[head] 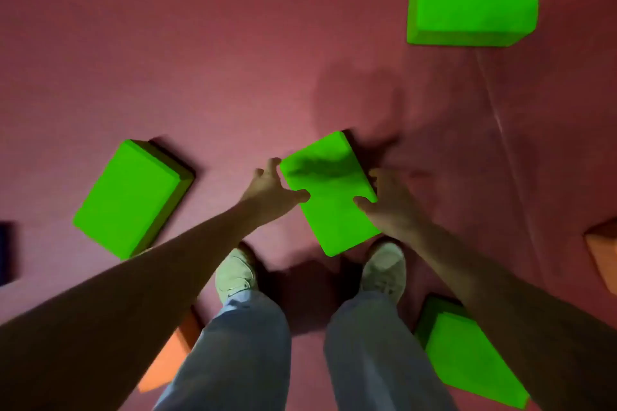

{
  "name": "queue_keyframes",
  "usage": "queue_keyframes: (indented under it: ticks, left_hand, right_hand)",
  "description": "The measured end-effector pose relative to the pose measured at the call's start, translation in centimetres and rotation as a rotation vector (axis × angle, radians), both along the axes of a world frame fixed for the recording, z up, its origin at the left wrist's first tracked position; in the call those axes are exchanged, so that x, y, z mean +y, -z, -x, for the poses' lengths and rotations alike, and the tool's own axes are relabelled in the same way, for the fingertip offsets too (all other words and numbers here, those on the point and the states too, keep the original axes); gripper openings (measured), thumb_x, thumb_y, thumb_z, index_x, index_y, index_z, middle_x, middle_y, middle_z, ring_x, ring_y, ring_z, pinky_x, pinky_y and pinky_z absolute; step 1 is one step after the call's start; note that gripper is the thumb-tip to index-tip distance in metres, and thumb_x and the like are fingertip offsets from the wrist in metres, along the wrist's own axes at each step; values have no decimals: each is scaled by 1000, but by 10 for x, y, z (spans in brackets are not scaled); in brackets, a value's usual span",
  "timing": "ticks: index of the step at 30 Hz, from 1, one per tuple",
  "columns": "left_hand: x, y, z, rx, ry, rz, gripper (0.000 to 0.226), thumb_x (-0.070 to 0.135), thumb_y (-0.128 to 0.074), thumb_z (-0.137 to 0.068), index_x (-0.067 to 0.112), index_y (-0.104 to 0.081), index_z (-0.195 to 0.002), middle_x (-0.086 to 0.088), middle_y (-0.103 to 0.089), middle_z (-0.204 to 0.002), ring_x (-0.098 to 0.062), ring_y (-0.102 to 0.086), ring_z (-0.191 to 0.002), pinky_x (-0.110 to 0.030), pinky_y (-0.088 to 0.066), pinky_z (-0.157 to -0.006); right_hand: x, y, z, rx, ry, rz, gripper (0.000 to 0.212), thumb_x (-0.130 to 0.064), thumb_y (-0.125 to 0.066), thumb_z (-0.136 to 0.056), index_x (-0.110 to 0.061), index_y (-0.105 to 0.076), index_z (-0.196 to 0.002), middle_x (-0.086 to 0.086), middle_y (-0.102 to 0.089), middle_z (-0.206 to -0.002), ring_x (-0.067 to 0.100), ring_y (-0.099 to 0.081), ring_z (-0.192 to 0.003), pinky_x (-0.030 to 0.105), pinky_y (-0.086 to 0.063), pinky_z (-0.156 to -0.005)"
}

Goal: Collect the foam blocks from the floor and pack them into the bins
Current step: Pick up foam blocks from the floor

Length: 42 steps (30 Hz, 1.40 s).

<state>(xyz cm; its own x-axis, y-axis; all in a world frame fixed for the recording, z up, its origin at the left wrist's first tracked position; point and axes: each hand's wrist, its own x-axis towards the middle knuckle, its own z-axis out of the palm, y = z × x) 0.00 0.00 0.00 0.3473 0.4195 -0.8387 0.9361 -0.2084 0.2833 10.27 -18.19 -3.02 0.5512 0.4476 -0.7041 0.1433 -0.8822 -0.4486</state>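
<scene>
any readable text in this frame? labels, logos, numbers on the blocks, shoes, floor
No text can be read anywhere.
Middle green block and the other foam blocks: plain faces, no print.
Left shoe: small dark mark near the laces, too blurred to read.
Floor: no writing or signs.

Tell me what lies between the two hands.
Head view: a green rectangular foam block, with the left hand and right hand each gripping a long side.
</scene>
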Motion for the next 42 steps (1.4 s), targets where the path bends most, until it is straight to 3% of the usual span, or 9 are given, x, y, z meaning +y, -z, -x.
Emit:
queue_keyframes:
  ticks: [9, 15, 19, 24, 27, 30, 33, 38, 42]
  left_hand:
    - [-46, 81, -6, -57, -570, 203, 37, -3, -69, -81, 5, -62, -117, -6, -65, -109, -2, -51, -64, -2, -39, -44]
    - [-27, 45, -19, -33, -477, 55, 66, 21, -77, -79, 5, -45, -134, -9, -47, -126, -26, -55, -107, -30, -47, -85]
    - [-7, -5, -33, -133, -395, 34, 78, 26, -75, -79, 30, -34, -145, -12, -33, -127, -30, -46, -113, -37, -43, -102]
    - [40, -84, -50, -323, -538, 217, 92, 20, -81, -73, 37, -26, -145, -11, -60, -121, -26, -63, -98, -42, -53, -91]
    - [76, -133, -56, -410, -533, 222, 81, -4, -74, -77, 21, -29, -139, -10, -66, -98, -15, -66, -74, -28, -56, -69]
    - [111, -176, -68, -360, -513, 165, 114, 27, -95, -47, 19, -31, -141, -8, -64, -117, -24, -66, -101, -39, -55, -89]
    - [141, -199, -82, -303, -417, 69, 112, 63, -88, -17, 19, -62, -117, -2, -68, -113, -20, -66, -101, -41, -56, -89]
    - [146, -237, -141, -340, -386, 41, 87, 38, -94, -43, 19, -50, -115, 7, -64, -105, -15, -61, -98, -33, -52, -84]
    - [132, -219, -209, -247, -289, -138, 93, 47, -92, -48, 22, -44, -123, 1, -59, -113, -25, -60, -101, -41, -54, -83]
  right_hand:
    - [-11, 80, 20, 47, 62, 69, 89, -29, -70, -83, -21, -15, -153, 13, -36, -146, 32, -43, -131, 38, -39, -104]
    - [-11, 50, 18, 88, 230, -11, 73, -24, -72, -81, -20, -37, -145, 8, -56, -132, 25, -53, -122, 31, -42, -98]
    - [11, -7, 9, 57, 327, -167, 63, -16, -74, -76, -15, -49, -134, 5, -64, -119, 25, -60, -111, 40, -48, -94]
    - [59, -85, -16, 71, 387, -274, 80, -43, -63, -55, -14, -51, -130, 3, -64, -119, 21, -61, -108, 39, -49, -91]
    - [92, -145, -33, -4, 307, -275, 70, -22, -69, -68, -7, -49, -134, -1, -63, -115, 11, -57, -101, 14, -38, -79]
    - [123, -190, -53, -66, 264, -287, 70, -4, -69, -77, -12, -44, -142, 3, -64, -123, 12, -58, -107, 14, -38, -77]
    - [149, -222, -77, -27, 269, -350, 79, -15, -68, -72, -16, -41, -145, -9, -60, -128, 4, -56, -114, 17, -43, -99]
    - [156, -242, -142, -58, 247, -322, 55, -4, -64, -83, -13, -53, -137, -6, -63, -112, 13, -61, -101, 20, -44, -90]
    - [143, -215, -219, -50, 282, -279, 42, -9, -67, -84, -9, -61, -126, 13, -65, -121, 28, -61, -111, 34, -46, -98]
